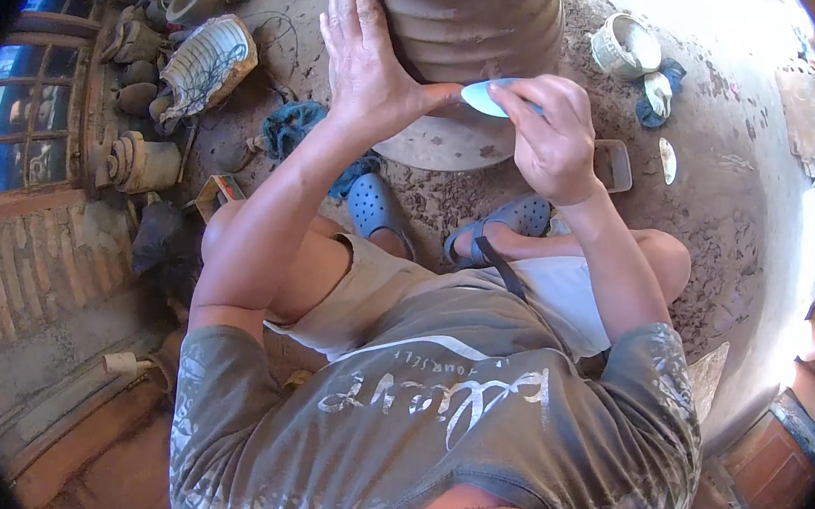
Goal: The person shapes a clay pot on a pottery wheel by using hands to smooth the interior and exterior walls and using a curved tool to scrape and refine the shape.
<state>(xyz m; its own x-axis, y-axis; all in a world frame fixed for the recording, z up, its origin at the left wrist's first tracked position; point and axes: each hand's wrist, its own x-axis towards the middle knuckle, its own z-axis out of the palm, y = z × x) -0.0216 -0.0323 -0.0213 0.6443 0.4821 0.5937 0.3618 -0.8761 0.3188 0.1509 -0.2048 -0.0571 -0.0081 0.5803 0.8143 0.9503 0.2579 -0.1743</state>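
A large brown clay pot [474,25] with horizontal ridges stands upright on a round grey wheel [442,150] before me. My left hand [360,59] is at the pot's left side, fingers stretched upward and thumb pointing right along the lower wall. It holds nothing. In front of the pot's base, my right hand [551,136] pinches a light blue, flat oval scraper [483,99]. The scraper's tip reaches the left thumb; whether the two touch, I cannot tell. The pot's top runs out of view at the upper edge.
A clay-smeared white bucket [626,47] and a dark blue cloth [654,102] lie right of the pot. Nearer are a small clear tray [614,166] and a white oval piece [668,162]. At left lie a wet blue cloth [292,131] and a ribbed pale basin [208,66].
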